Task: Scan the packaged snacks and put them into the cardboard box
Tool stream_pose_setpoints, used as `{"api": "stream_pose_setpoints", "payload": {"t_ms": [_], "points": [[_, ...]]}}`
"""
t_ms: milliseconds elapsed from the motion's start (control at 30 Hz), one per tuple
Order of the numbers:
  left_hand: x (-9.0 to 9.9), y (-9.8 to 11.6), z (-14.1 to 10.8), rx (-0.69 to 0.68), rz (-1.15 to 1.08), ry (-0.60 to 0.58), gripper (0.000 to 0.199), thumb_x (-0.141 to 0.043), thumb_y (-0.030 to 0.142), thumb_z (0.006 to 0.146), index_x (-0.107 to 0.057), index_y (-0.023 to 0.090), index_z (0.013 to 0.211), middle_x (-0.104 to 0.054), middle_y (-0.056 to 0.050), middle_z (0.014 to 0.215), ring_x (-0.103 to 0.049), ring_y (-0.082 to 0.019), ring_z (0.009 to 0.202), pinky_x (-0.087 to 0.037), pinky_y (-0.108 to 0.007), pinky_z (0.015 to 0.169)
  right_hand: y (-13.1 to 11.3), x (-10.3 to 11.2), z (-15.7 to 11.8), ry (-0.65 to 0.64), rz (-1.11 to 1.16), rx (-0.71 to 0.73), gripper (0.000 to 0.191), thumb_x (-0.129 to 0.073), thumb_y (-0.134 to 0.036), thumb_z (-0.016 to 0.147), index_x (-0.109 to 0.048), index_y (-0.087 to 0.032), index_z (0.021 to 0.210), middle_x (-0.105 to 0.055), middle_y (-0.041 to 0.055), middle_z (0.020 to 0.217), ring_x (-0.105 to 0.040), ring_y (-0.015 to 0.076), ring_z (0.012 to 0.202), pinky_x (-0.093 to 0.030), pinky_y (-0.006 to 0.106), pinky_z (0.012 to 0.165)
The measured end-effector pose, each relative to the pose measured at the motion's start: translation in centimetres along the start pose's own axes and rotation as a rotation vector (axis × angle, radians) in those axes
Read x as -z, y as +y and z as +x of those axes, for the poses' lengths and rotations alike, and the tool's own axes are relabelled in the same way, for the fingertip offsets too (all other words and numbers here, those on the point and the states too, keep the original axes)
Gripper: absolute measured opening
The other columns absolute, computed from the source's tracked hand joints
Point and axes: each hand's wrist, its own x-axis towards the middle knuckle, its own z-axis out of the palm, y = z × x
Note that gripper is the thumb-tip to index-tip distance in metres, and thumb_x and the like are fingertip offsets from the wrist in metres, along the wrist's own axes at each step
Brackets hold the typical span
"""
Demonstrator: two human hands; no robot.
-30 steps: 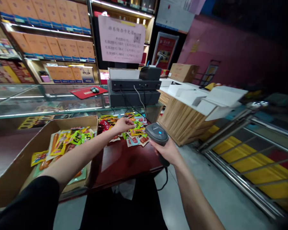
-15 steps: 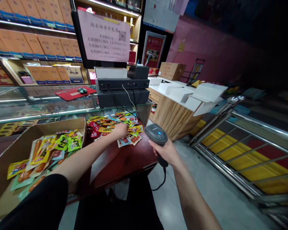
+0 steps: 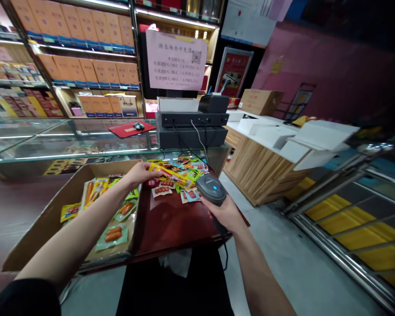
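Between the fingers of my left hand (image 3: 141, 174) is the end of a long yellow snack packet (image 3: 173, 176), held above a pile of small packets (image 3: 195, 166). My right hand (image 3: 225, 213) is wrapped round the handle of a dark barcode scanner (image 3: 211, 188), which shows a blue light on top. The scanner's head is close to the right end of the yellow packet. Sausage packets (image 3: 113, 235) lie in an open cardboard box (image 3: 18, 254) under my left forearm. Several sausage packets (image 3: 190, 195) are on the dark red tabletop (image 3: 177, 224) below the pile.
Behind the pile, a black cash drawer (image 3: 192, 137) stands on a glass counter (image 3: 69, 139) beside a red mouse pad (image 3: 128, 130). A wooden cabinet (image 3: 253, 162) and a metal railing (image 3: 335, 235) are to the right. The scanner's cable (image 3: 226, 254) hangs by my legs.
My left hand has lifted the yellow packet from the pile and turned it toward the scanner. The scanner is now nearer to the packet. The view has swung left.
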Motion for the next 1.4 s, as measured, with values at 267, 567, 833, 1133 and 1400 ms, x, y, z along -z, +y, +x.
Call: {"api": "stream_pose_setpoints", "payload": {"t_ms": [267, 567, 833, 1133, 1400], "points": [[3.2, 0.7, -1.4, 0.016, -0.3, 0.013, 0.034, -0.089, 0.023, 0.054, -0.073, 0.011, 0.081, -0.074, -0.012, 0.094, -0.072, -0.019, 0.08, -0.06, -0.026, 0.072, -0.6, -3.7, -0.9, 0.063, -0.045, 0.124, 0.033, -0.068, -0.047, 0.077, -0.068, -0.018, 0.092, -0.06, 0.0018, 0.05, -0.059, 0.0196, 0.05, -0.046, 0.029, 0.045], [3.3, 0.5, -1.2, 0.034, -0.315, -0.024, 0.037, -0.09, 0.023, 0.054, -0.071, 0.01, 0.083, -0.074, -0.011, 0.094, -0.072, -0.018, 0.083, -0.061, -0.025, 0.075, -0.6, -4.4, -0.7, 0.159, -0.088, 0.161, 0.035, -0.071, -0.045, 0.073, -0.07, -0.017, 0.093, -0.071, 0.0077, 0.067, -0.069, 0.0248, 0.069, -0.053, 0.032, 0.057], [2.9, 1.0, -1.7, 0.033, -0.331, 0.0, 0.035, -0.09, 0.021, 0.054, -0.07, 0.01, 0.081, -0.074, -0.01, 0.091, -0.072, -0.017, 0.081, -0.06, -0.024, 0.074, -1.6, -4.2, -0.9, 0.148, -0.129, 0.178, 0.034, -0.069, -0.042, 0.075, -0.071, -0.016, 0.096, -0.073, 0.0089, 0.071, -0.071, 0.0268, 0.075, -0.055, 0.033, 0.062], [3.0, 1.2, -1.8, 0.029, -0.332, -0.02, 0.035, -0.088, 0.021, 0.057, -0.07, 0.009, 0.084, -0.074, -0.011, 0.094, -0.071, -0.018, 0.084, -0.061, -0.026, 0.075, -1.6, -4.2, -0.9, 0.123, -0.148, 0.196, 0.038, -0.067, -0.041, 0.078, -0.07, -0.014, 0.106, -0.075, 0.0098, 0.079, -0.071, 0.0274, 0.081, -0.056, 0.034, 0.067], [6.0, 1.7, -2.7, 0.041, -0.41, 0.073, 0.026, -0.085, 0.016, 0.062, -0.072, 0.009, 0.083, -0.074, -0.011, 0.094, -0.072, -0.018, 0.081, -0.061, -0.024, 0.073, -2.1, -4.1, 0.3, 0.04, -0.18, 0.247, 0.035, -0.068, -0.04, 0.077, -0.072, -0.014, 0.099, -0.076, 0.0111, 0.088, -0.072, 0.028, 0.084, -0.057, 0.035, 0.071]]}}
